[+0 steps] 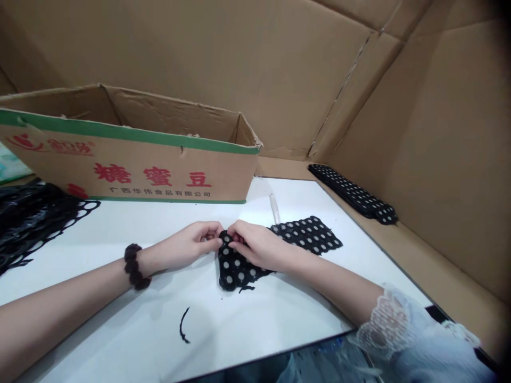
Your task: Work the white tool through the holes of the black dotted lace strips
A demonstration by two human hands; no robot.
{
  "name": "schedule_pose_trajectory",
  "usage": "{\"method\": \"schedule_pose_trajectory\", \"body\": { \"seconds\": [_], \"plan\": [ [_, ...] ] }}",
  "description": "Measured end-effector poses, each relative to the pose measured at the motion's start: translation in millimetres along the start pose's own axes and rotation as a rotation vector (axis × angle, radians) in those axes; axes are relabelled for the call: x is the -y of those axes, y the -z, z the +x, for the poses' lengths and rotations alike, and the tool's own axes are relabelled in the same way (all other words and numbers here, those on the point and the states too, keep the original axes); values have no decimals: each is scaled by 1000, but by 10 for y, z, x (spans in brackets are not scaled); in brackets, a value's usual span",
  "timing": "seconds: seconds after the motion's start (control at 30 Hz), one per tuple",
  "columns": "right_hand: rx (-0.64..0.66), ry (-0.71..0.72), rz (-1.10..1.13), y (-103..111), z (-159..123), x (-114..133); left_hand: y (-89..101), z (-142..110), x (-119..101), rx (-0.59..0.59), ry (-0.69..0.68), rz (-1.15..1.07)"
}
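White tabletop [239, 324] spreads from dotted sheet [242, 267] to near edge [275, 353].

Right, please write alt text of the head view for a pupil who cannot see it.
A person's left hand and right hand meet at a corner of a black dotted sheet on a white table. An open carton stands behind, black mesh lies left, and dotted pieces lie right.

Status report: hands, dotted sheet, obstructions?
Left hand, right hand: both at corner of dotted sheet. Sheet partly under right hand. Black strip nearby, not blocking.
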State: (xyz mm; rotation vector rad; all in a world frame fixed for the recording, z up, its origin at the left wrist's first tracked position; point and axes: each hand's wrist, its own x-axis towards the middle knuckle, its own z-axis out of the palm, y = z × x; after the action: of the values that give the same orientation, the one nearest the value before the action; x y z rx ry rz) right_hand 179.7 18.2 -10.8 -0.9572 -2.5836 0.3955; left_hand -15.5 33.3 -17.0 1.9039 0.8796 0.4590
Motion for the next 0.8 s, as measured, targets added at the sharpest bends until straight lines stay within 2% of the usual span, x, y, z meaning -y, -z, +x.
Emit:
{"method": "schedule_pose_trajectory", "body": {
  "seconds": [0.07,0.2,0.27,0.33,0.5,0.6,0.8],
  "plan": [
    [-27,-27,17,10,8,-14,-4,-5,-17,-2,-9,13],
    [-69,-1,-1,-8,24,-11,-15,-38,-40,66,-73,2],
    [-114,-15,10,-38,31,-14,-34,-50,-33,63,-60,13],
    [-209,-110,127,-82,45,-34,-58,-49,-21,36,-20,-3],
    [-409,-436,648,-182,96,-103,-65,-4,-10,54,40,-125],
    [-488,-510,753,-203,115,-86,-27,20,-11,74,57,-171],
    [-574,-565,843,-210,137,-112,0,26,-13,81,93,-202]
  ]
}}
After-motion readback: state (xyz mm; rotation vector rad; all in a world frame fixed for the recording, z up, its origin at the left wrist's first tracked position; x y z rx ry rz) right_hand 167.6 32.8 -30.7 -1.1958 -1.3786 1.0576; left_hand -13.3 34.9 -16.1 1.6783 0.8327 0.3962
